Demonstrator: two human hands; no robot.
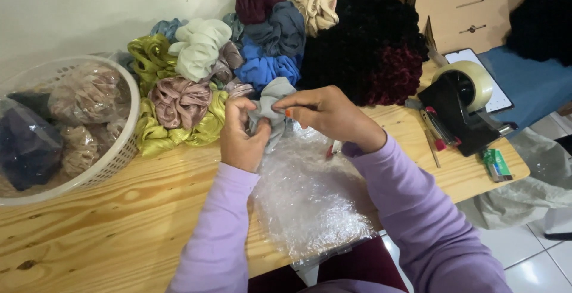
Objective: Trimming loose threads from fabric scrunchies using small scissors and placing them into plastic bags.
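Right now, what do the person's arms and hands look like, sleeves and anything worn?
Both arms wear long, loose lilac sleeves of soft knit fabric, ending at the wrists. The left hand and right hand are bare: no gloves, rings or watch visible. One right fingernail shows orange polish.

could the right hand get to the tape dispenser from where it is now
Probably yes. The right hand is pinching a grey scrunchie with the left hand, so it would have to let go first. The tape dispenser sits to its right on the wooden table, with nothing between them.
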